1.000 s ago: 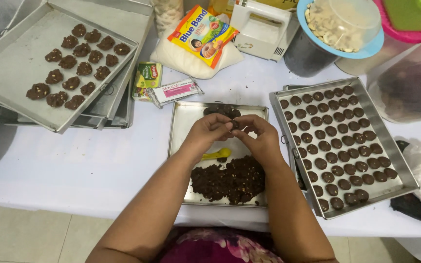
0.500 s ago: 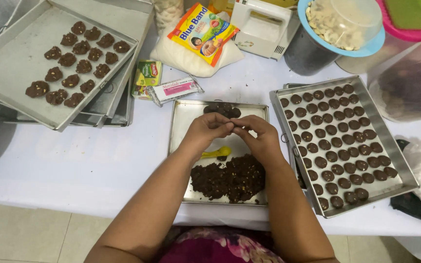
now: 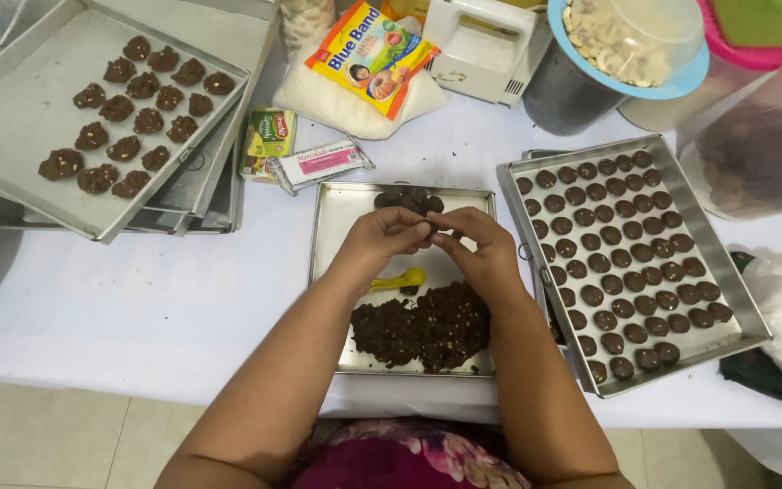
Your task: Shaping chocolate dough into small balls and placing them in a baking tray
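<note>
While both hands meet above the middle tray [image 3: 337, 272], I see left hand [image 3: 386, 237] and right hand [image 3: 481, 246] fingers pinched together on a small dough piece [image 3: 434, 228], over the dark dough heap [image 3: 423, 328].

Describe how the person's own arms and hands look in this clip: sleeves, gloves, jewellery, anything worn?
Both arms are bare from the bottom edge of the picture up to the wrists; no sleeves show. The left hand and right hand wear no gloves, and no rings, watch or bracelets can be seen. At the bottom edge, between the arms, shows a dark pink garment with a pale floral print.
</note>
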